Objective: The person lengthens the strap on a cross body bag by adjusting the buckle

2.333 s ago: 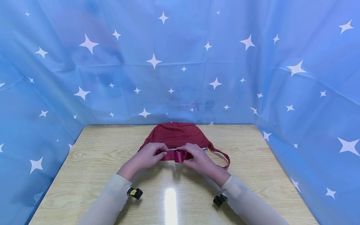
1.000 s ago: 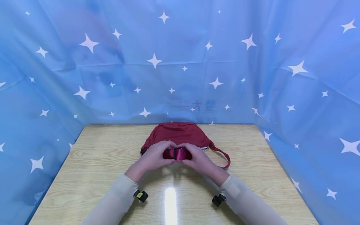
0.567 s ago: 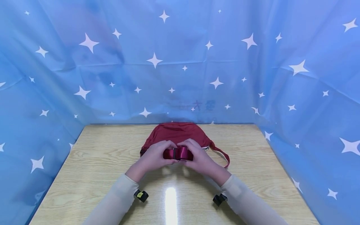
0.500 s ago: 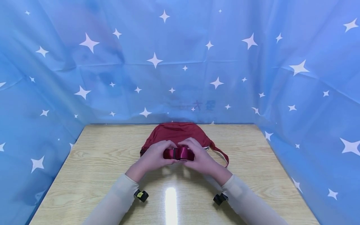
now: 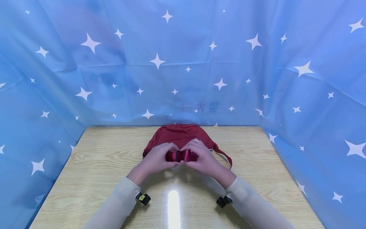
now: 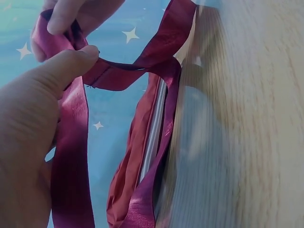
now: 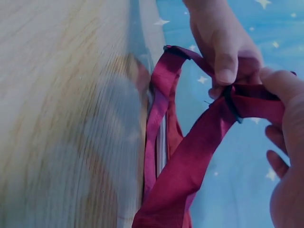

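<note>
Starry cloth (image 5: 183,38) beyond the bag (image 5: 178,135). Before it, pinched by left hand (image 5: 155,159) and right hand (image 5: 203,160): strap (image 5: 186,155), held stretch parallel to bag's width, equally near both.

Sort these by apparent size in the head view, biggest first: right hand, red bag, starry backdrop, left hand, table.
1. starry backdrop
2. table
3. red bag, partly hidden behind the hands
4. left hand and right hand: too alike to rank
</note>
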The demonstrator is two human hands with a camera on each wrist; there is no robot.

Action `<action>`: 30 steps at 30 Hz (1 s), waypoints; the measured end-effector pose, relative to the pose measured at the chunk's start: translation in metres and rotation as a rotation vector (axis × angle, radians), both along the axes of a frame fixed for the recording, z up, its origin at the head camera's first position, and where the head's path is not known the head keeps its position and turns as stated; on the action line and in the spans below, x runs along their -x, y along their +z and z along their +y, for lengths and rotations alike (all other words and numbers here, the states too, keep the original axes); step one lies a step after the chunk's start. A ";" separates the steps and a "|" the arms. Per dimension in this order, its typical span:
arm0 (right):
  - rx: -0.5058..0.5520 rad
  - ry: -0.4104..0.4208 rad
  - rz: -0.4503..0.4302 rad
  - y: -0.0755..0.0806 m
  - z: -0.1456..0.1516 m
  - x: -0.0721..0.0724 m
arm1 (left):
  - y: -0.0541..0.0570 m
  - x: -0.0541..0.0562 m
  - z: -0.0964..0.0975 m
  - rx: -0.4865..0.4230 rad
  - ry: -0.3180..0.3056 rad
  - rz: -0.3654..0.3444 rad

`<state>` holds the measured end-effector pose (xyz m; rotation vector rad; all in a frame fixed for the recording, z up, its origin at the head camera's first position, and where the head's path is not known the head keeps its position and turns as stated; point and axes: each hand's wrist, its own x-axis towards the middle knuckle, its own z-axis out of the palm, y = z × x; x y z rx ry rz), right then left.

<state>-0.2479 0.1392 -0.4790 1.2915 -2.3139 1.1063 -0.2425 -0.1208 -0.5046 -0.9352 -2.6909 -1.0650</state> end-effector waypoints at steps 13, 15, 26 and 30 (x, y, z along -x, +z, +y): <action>0.234 0.000 -0.191 -0.001 0.010 -0.008 | -0.004 -0.001 -0.012 0.010 0.058 -0.020; 0.217 -0.011 -0.210 -0.001 0.013 -0.008 | -0.004 -0.001 -0.014 0.010 0.061 -0.023; -0.260 -0.150 -0.106 0.022 0.008 -0.006 | -0.002 0.000 -0.013 0.052 0.050 -0.011; -0.421 -0.169 -0.026 0.030 -0.005 -0.006 | -0.002 0.000 -0.011 0.070 0.043 0.004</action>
